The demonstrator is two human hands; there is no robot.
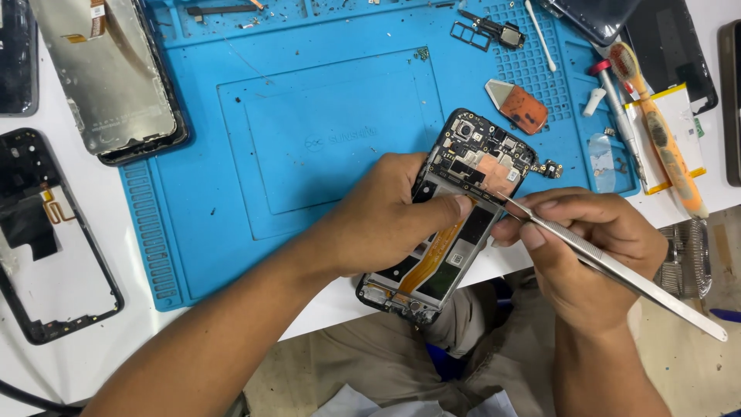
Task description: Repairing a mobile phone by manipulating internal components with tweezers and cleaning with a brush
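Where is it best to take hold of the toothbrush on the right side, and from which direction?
Probably grip the toothbrush at mid-handle, coming from above. It lies flat across a yellow-edged pack, and a screwdriver sits close along its left, so closing across the narrow handle looks easiest.

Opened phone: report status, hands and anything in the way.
Left hand grips opened phone at mat edge. Right hand holds tweezers, tips at the circuit board. Nothing blocking.
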